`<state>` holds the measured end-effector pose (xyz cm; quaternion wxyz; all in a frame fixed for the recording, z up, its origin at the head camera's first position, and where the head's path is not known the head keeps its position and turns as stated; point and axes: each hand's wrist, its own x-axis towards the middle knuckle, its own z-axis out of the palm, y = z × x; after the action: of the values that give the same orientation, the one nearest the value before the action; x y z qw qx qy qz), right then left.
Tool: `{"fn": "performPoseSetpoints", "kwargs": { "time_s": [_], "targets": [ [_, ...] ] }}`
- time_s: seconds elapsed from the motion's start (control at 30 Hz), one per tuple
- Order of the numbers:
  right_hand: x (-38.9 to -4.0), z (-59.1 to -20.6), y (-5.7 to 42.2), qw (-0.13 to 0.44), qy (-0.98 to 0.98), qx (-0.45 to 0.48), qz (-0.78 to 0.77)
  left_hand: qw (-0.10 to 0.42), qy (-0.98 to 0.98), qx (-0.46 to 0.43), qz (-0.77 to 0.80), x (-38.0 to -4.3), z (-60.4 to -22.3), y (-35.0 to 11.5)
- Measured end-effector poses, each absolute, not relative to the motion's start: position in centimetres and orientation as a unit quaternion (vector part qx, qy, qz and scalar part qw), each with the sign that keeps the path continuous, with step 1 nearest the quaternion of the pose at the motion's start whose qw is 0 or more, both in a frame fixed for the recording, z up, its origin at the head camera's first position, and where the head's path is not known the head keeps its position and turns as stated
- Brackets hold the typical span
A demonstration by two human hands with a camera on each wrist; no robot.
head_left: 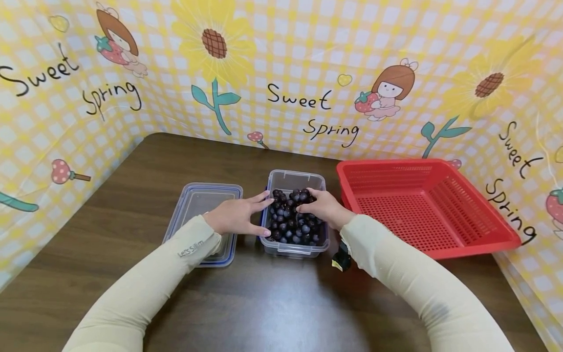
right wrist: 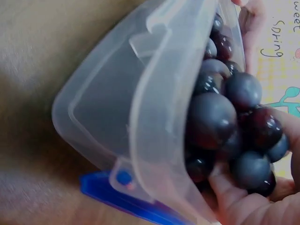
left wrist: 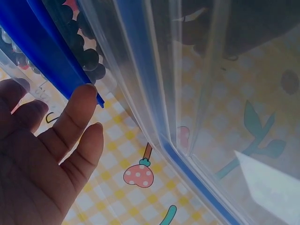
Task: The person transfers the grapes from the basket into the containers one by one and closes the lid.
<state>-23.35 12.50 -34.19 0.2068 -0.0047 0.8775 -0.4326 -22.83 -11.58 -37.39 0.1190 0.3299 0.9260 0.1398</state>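
Note:
A clear plastic container [head_left: 292, 250] with blue side latches stands on the table, filled with dark purple grapes [head_left: 288, 222]. My left hand [head_left: 233, 215] lies along its left side, fingers spread and fairly straight, the tips at the rim. In the left wrist view a fingertip meets the blue latch [left wrist: 56, 51]. From the right, my right hand [head_left: 326, 208] reaches over the far part of the container. Its thumb and fingers curl round a cluster of grapes [right wrist: 251, 168], seen at the rim in the right wrist view.
A clear lid [head_left: 184, 203] with a blue seal lies left of the container, partly under my left forearm. On the right, a red perforated basket [head_left: 422, 210] stands close to the container. A patterned yellow checked cloth [head_left: 303, 49] encloses the table's back and sides.

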Motion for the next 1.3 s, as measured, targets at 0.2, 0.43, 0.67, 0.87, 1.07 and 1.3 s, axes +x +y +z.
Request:
{"fn": "performPoseSetpoints", "kwargs": {
  "time_s": [0.2,0.43,0.67,0.87,1.07,1.3],
  "targets": [
    [-23.6,-33.0,13.2,0.263,0.859,-0.009,-0.439,0.129,0.926,0.326,0.142,-22.7,-37.3,-11.5],
    [-23.5,-31.4,14.0,0.291,0.853,-0.021,-0.433,0.123,0.927,0.327,0.138,-22.8,-37.3,-11.4],
    [-23.0,-30.8,14.7,0.262,0.893,-0.049,-0.362,0.128,0.926,0.326,0.141,-22.8,-37.2,-11.4],
    [-22.6,-30.9,14.9,0.213,0.922,-0.061,-0.319,0.132,0.927,0.323,0.137,-22.9,-37.2,-11.5],
    [-22.2,-31.7,15.0,0.179,0.942,-0.079,-0.273,0.118,0.930,0.329,0.112,-22.7,-37.1,-11.4],
    [-21.3,-32.7,14.7,0.133,0.972,-0.119,-0.156,0.042,0.924,0.375,0.065,-22.1,-36.7,-12.2]
  ]
}}
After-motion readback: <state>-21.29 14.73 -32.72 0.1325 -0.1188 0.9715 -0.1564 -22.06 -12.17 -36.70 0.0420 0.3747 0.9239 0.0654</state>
